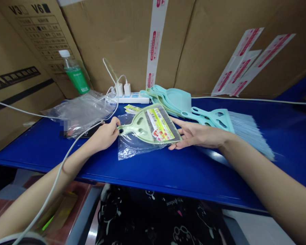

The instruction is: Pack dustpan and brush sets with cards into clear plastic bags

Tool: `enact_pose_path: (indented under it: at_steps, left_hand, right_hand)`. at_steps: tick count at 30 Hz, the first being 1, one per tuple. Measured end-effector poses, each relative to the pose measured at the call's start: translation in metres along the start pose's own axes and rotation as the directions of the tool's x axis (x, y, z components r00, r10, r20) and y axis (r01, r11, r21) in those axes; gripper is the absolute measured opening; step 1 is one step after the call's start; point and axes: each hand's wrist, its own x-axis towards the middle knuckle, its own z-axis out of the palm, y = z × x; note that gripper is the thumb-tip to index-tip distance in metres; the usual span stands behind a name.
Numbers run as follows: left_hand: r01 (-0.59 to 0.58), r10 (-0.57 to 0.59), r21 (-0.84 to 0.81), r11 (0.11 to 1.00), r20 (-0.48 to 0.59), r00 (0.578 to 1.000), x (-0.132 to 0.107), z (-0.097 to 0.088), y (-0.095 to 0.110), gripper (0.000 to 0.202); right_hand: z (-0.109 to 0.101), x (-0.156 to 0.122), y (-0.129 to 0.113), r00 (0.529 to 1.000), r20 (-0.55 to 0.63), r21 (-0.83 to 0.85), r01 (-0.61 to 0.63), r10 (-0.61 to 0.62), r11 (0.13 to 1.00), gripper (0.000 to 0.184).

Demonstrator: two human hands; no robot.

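Note:
My left hand (108, 133) pinches the handle end of a pale green dustpan (140, 136). Fingers and thumb of my right hand (193, 133) grip the pan's wide right edge, so both hands hold it above the blue table. A yellow and white printed label card (161, 125) lies across dark bristles inside the pan. Clear plastic film (127, 151) spreads below the dustpan; whether it wraps the pan I cannot tell. Just beyond my right hand lie light blue hand brushes (220, 119) with pale bristles. Stacked light blue and green dustpans (177, 98) rest behind.
A power strip (135, 98) with white chargers stands against the cardboard boxes (122, 41). At the back left are a green-labelled bottle (76, 76) and a crumpled clear bag (85, 110) over a dark object. A white cable (62, 163) crosses my left forearm. The blue table (153, 173) ends near me.

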Motion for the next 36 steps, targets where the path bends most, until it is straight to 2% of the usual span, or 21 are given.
enact_pose_path:
  at_steps: [12, 15, 19, 22, 27, 31, 36]
  left_hand:
    - [-0.019, 0.020, -0.015, 1.000, 0.017, 1.000, 0.001, -0.001, -0.002, 0.012]
    - [-0.013, 0.013, -0.017, 1.000, 0.019, 1.000, 0.000, -0.001, -0.001, 0.013]
    - [-0.042, 0.042, -0.011, 0.999, 0.015, 0.999, 0.000, -0.001, -0.001, 0.012]
    - [-0.059, 0.059, -0.006, 0.998, 0.012, 0.998, 0.000, -0.001, -0.001, 0.013]
    - [-0.028, 0.028, 0.006, 1.000, 0.033, 0.999, 0.000, -0.002, -0.001, 0.013]
    - [-0.045, 0.045, 0.006, 0.999, 0.025, 0.999, 0.000, -0.002, -0.001, 0.012]
    - [-0.060, 0.059, 0.018, 0.998, 0.030, 0.998, 0.000, -0.002, -0.002, 0.011]
  right_hand:
    - [-0.009, 0.000, -0.002, 0.999, 0.008, -0.015, -0.045, 0.045, 0.999, 0.116]
    - [-0.007, 0.000, -0.004, 0.998, -0.011, -0.022, -0.069, 0.069, 0.997, 0.105]
    - [-0.005, 0.001, -0.006, 0.994, -0.065, -0.050, -0.093, 0.090, 0.994, 0.078]
    - [-0.006, 0.003, -0.006, 0.990, -0.063, -0.083, -0.133, 0.128, 0.988, 0.063]
    - [-0.009, 0.008, -0.001, 0.988, -0.071, -0.092, -0.146, 0.139, 0.985, 0.060]
    - [-0.006, 0.010, 0.001, 0.975, -0.173, -0.059, -0.148, 0.136, 0.987, 0.056]
    - [0.004, 0.013, -0.003, 0.941, -0.317, -0.071, -0.149, 0.120, 0.986, 0.037]
